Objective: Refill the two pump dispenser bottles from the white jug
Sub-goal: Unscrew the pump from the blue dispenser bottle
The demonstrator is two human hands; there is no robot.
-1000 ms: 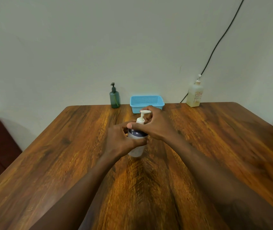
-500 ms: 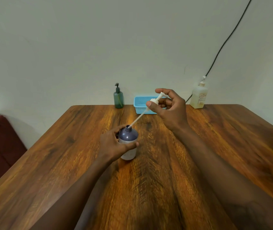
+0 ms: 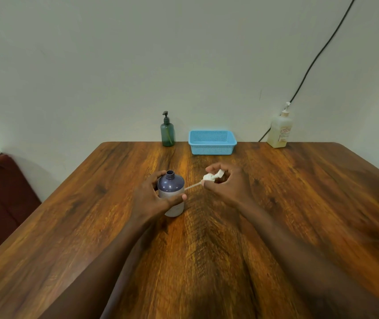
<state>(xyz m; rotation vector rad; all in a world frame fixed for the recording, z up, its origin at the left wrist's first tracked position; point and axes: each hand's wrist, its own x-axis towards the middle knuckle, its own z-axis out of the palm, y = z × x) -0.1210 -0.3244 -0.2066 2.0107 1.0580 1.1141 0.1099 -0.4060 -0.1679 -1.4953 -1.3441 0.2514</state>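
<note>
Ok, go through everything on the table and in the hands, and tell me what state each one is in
Purple bottle: upright on the table, neck open, pump out.
Pump: off the bottle, tube pointing towards it.
Left hand: gripping the purple bottle.
Right hand: holding the pump.
Green bottle: upright, pump on.
Basket: upright, looks empty.
Pale bottle: upright, pump on.

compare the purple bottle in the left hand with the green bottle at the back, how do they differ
The purple bottle has its pump off and its neck open; the green bottle has its dark pump on. The purple bottle is opaque and squat; the green one is see-through and slim. The left hand grips the purple bottle mid-table; the green bottle stands untouched by the wall. Both stand upright on the table.
</note>
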